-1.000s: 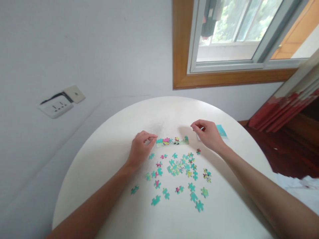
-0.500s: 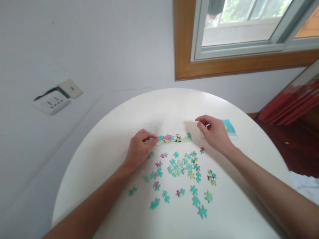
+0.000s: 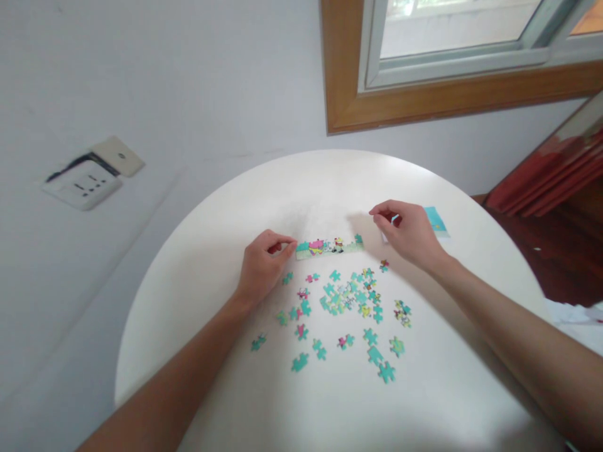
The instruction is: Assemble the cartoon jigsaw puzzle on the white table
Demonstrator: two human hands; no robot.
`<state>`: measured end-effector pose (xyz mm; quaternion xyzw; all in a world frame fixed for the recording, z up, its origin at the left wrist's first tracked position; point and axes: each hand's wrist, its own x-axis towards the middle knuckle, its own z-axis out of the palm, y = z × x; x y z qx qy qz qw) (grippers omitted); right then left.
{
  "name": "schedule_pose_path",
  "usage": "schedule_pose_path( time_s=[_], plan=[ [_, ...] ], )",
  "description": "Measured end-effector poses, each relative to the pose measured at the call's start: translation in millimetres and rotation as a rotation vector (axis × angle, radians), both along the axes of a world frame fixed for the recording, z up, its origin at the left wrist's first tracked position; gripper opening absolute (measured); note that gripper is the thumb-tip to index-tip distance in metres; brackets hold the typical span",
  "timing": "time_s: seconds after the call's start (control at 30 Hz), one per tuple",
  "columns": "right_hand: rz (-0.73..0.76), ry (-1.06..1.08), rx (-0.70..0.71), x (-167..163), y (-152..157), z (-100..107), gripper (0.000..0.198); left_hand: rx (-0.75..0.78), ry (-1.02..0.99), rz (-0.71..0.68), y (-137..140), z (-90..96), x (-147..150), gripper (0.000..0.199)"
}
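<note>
The view has tipped downward. Loose puzzle pieces (image 3: 375,355) dot the round white surface (image 3: 330,414); beyond, left fingers (image 3: 282,239) meet at the joined strip's (image 3: 315,248) left end, grip unclear; right fingers (image 3: 385,206), contents hidden, curl before a half-covered blue packet (image 3: 434,218). The window (image 3: 452,28) is cropped.

I could pass over the bare tabletop (image 3: 330,194) beyond my left fingers (image 3: 284,239). Between them and my right fingers (image 3: 382,208) lies the puzzle strip (image 3: 330,246); loose pieces (image 3: 339,298) crowd the near side, and a blue card (image 3: 436,219) stands right of my right fingers.
</note>
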<state>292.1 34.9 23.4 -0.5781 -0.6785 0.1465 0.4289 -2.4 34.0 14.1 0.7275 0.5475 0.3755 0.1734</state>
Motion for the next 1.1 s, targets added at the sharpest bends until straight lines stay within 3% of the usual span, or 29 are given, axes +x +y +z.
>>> schedule_pose_path(
  time_s=[1.1],
  plan=[
    [0.178,-0.148,-0.083,-6.5,-8.9,9.0,0.014,0.013,0.005,-0.031,2.5,-3.9,-2.2,0.017]
  ],
)
